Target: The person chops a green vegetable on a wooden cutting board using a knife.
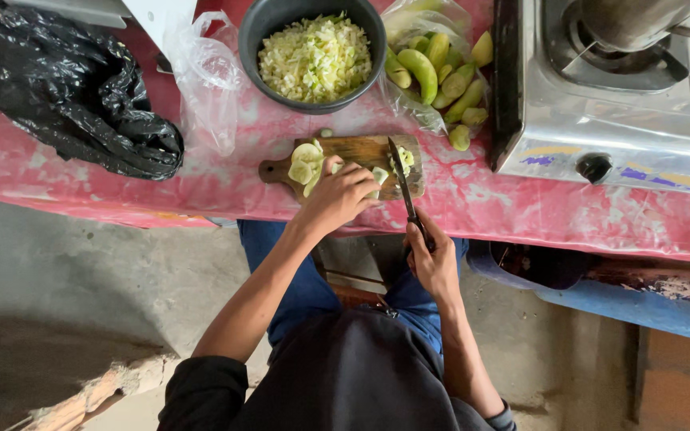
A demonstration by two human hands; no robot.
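Person's lap and dark top fill the bottom of the view, both forearms reaching up to a red-covered table [201,179].

Right hand [433,259] is closed around the handle of a knife [403,185]; blade runs away from the hand, tip over the far right part of a wooden cutting board [361,150].

Left hand [341,194] sits just left of the blade, fingers curled down, pressing a pale green piece [378,175] onto the board. Whether it grips or only pins it, cannot tell.

Slices [307,164] are heaped just left of the left hand, at the board's handle end.

Past both hands: dark bowl [269,36] full of chopped pale green bits. Right of it, a clear bag of small green bananas [429,68]. Left of the bowl, an empty clear plastic bag [209,80], then a crumpled black plastic bag [73,92] well off to the left.

Far right of the knife hand: steel gas stove [600,120] with a pot [632,20] on the burner.
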